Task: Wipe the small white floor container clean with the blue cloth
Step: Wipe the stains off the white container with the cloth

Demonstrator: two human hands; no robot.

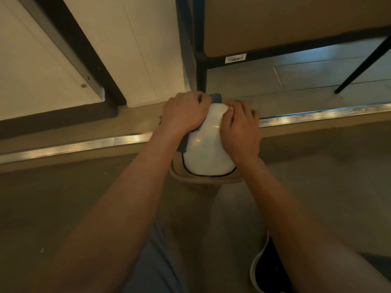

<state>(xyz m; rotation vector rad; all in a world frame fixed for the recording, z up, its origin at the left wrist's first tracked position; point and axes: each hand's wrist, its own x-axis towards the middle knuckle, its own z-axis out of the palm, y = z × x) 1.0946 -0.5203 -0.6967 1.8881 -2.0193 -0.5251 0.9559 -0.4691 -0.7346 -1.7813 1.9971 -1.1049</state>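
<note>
While the left hand [183, 112] presses the blue cloth [215, 97] against the container's left side with curled fingers, the right hand [240, 129] grips its right side. The small white container [206, 149], glossy and dark-rimmed, sits on the floor [63, 197] beside a metal threshold strip [317, 115].

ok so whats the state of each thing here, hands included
white container: on the floor, held between both hands
blue cloth: pressed against the container's left side and far end
left hand: curled, pressing the cloth on
right hand: curled over the container's right side
</note>
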